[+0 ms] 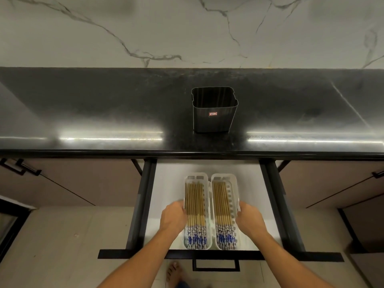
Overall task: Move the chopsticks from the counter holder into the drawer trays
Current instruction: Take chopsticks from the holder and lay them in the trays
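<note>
Two white plastic trays lie side by side in the open drawer (170, 179). The left tray (197, 177) and the right tray (224, 176) each hold several wooden chopsticks (195, 202) with blue-and-white patterned ends. My left hand (174, 217) grips the outer edge of the left tray. On the outer edge of the right tray, my right hand (250, 220) has the same kind of grip. The dark metal holder (214, 110) stands upright on the black counter, and no chopsticks show inside it.
The black counter (104, 113) runs the full width, with a marble wall behind it. The drawer has dark side rails and a front panel with a handle (216, 265). Closed cabinet doors flank the drawer. A bare foot (174, 271) stands on the tiled floor below.
</note>
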